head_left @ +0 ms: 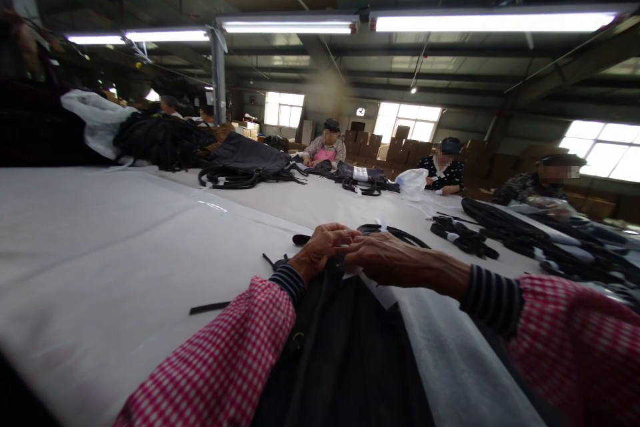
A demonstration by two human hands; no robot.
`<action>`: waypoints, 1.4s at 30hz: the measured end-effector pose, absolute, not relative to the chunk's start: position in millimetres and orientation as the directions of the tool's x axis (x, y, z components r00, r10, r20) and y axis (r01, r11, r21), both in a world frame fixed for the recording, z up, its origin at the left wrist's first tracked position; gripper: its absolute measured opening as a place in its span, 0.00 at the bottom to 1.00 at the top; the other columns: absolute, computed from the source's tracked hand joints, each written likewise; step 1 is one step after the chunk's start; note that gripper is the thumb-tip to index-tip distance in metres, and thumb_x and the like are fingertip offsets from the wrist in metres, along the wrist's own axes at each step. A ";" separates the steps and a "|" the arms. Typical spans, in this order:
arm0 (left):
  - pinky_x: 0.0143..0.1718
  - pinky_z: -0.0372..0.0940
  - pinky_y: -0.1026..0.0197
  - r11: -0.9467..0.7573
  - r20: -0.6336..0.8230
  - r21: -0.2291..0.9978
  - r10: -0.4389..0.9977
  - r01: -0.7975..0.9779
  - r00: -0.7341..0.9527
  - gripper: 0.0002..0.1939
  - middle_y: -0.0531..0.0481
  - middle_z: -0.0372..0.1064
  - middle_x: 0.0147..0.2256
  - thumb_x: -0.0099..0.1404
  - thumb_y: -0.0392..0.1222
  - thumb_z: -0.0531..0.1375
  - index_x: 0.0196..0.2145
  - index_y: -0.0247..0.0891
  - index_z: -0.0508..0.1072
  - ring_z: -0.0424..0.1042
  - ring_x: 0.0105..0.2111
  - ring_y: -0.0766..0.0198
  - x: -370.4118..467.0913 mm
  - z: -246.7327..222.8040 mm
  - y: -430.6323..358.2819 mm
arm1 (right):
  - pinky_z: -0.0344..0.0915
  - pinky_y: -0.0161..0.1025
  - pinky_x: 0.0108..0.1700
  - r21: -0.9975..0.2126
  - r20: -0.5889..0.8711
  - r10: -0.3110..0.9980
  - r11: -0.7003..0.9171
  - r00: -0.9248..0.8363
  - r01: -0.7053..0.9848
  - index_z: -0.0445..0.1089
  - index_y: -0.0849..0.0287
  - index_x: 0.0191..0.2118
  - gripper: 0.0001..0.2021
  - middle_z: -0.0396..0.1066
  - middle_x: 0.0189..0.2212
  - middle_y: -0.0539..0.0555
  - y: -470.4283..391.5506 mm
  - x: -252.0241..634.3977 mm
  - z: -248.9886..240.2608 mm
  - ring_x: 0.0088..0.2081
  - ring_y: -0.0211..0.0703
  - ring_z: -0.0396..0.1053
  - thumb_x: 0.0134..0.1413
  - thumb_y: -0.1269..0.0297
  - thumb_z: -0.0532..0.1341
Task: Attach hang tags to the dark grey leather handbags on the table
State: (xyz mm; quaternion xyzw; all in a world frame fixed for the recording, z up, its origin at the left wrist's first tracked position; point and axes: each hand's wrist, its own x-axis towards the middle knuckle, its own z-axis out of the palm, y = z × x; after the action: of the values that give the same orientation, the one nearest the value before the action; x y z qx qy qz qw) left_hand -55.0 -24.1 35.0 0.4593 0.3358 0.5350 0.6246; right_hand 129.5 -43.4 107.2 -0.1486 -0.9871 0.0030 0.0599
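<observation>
A black bag [350,353] lies on the white table in front of me, its far end under my hands. My left hand [325,247] is closed at that end, fingertips pinched close to those of my right hand. My right hand [383,257] reaches in from the right with its fingers bent together; what the fingertips hold is too small to make out. A white tag [380,290] shows just below my right hand. Black looped handles [395,232] lie beyond it, and a whitish sheet [455,353] lies along the bag's right side.
The white table [125,247] stretches left and ahead. Grey bags [250,157] and a dark heap [160,140] lie at its far left. Black straps [463,237] and more black bags [550,240] lie at the right. Several people sit across the table, one in a pink apron [324,156].
</observation>
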 end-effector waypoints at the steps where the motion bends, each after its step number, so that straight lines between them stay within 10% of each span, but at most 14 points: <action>1: 0.41 0.68 0.59 0.003 0.073 0.931 0.978 -0.365 0.196 0.15 0.42 0.78 0.39 0.49 0.43 0.73 0.32 0.35 0.76 0.75 0.38 0.59 -55.1 34.8 -24.0 | 0.62 0.36 0.44 -0.086 0.143 0.354 0.935 -0.924 0.345 0.77 0.52 0.43 0.17 0.77 0.43 0.53 -41.0 132.0 107.7 0.42 0.43 0.71 0.56 0.79 0.57; 6: 0.46 0.67 0.56 -0.012 0.083 0.930 0.980 -0.367 0.178 0.14 0.41 0.78 0.42 0.52 0.44 0.71 0.33 0.35 0.76 0.75 0.43 0.57 -55.7 34.8 -23.8 | 0.60 0.35 0.33 -0.493 0.251 0.675 0.706 -0.694 0.508 0.76 0.58 0.37 0.08 0.75 0.30 0.51 -16.6 151.6 98.1 0.31 0.40 0.68 0.57 0.66 0.59; 12: 0.46 0.66 0.54 0.001 0.073 0.920 0.982 -0.392 0.172 0.16 0.40 0.78 0.44 0.50 0.45 0.73 0.32 0.35 0.74 0.75 0.47 0.53 -54.9 37.6 -25.7 | 0.53 0.31 0.21 -0.767 0.027 0.800 0.401 -0.599 0.501 0.75 0.63 0.35 0.12 0.69 0.21 0.49 14.2 153.0 91.9 0.22 0.37 0.64 0.48 0.60 0.63; 24: 0.42 0.68 0.57 -0.042 0.090 0.883 0.993 -0.467 0.080 0.22 0.47 0.76 0.37 0.44 0.47 0.77 0.33 0.35 0.76 0.74 0.40 0.60 -55.5 31.3 -20.4 | 0.52 0.30 0.20 -0.789 0.114 0.875 0.367 -0.471 0.492 0.67 0.61 0.30 0.06 0.67 0.19 0.48 19.0 126.3 102.2 0.21 0.34 0.62 0.47 0.65 0.63; 35: 0.43 0.69 0.58 -0.063 0.102 0.863 0.993 -0.502 0.050 0.22 0.45 0.76 0.35 0.42 0.46 0.78 0.31 0.33 0.78 0.74 0.38 0.60 -54.3 27.8 -20.3 | 0.53 0.31 0.17 -0.630 -0.174 0.761 0.402 -0.625 0.665 0.70 0.61 0.21 0.03 0.64 0.12 0.46 49.8 109.3 127.4 0.16 0.35 0.60 0.33 0.74 0.64; 42: 0.42 0.70 0.58 -0.111 0.126 0.877 0.992 -0.469 0.002 0.19 0.45 0.77 0.34 0.43 0.45 0.77 0.31 0.33 0.80 0.76 0.36 0.60 -49.1 25.9 -21.8 | 0.58 0.30 0.17 -0.644 -0.135 0.806 0.371 -0.577 0.669 0.66 0.58 0.32 0.13 0.69 0.16 0.45 49.4 102.5 111.3 0.18 0.39 0.67 0.37 0.75 0.66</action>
State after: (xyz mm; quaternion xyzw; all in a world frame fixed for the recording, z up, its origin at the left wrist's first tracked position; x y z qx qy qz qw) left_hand -49.1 -21.8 25.9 0.4025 0.3251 0.6271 0.5822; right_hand 102.5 49.4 111.3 -0.4487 -0.8217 0.3365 0.1014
